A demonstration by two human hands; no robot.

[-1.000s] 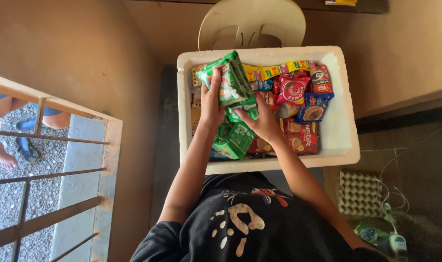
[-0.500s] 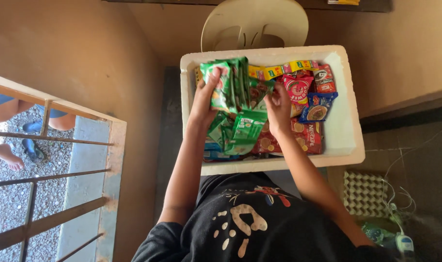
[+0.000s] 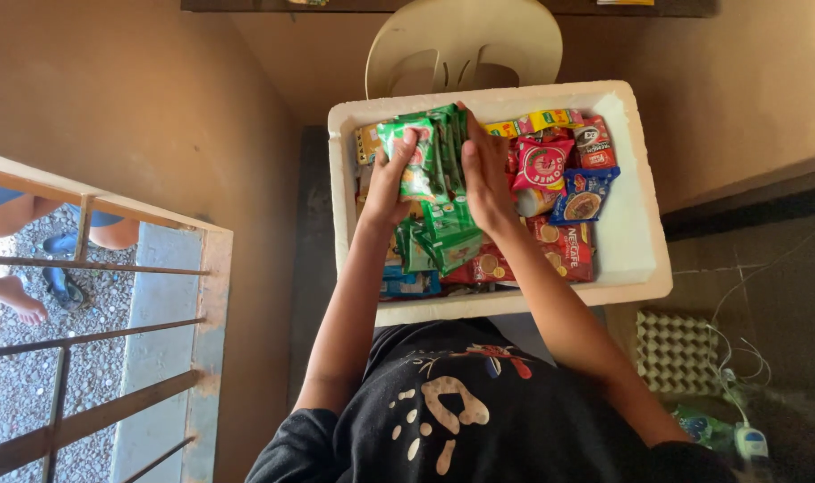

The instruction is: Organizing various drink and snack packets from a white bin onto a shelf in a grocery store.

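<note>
A white foam box [image 3: 636,241] in front of me is full of small sachets. My left hand [image 3: 391,186] grips a stack of green sachets [image 3: 430,152] standing on edge near the box's far left. My right hand [image 3: 484,174] lies flat against the right side of that same stack, fingers together. More green sachets [image 3: 443,240] lie loose below my hands. Red sachets [image 3: 543,165] and blue sachets [image 3: 582,195] fill the middle, and the right end of the box is bare.
A cream plastic chair [image 3: 466,40] stands just beyond the box. A metal railing [image 3: 94,313] runs at left, with other people's legs [image 3: 32,224] on gravel below. An egg tray [image 3: 680,351] and white cables [image 3: 738,358] lie at right.
Both hands moved toward the far left of the box. The green sachets that were held loosely are now gathered upright into a stack, pressed between my two hands.
</note>
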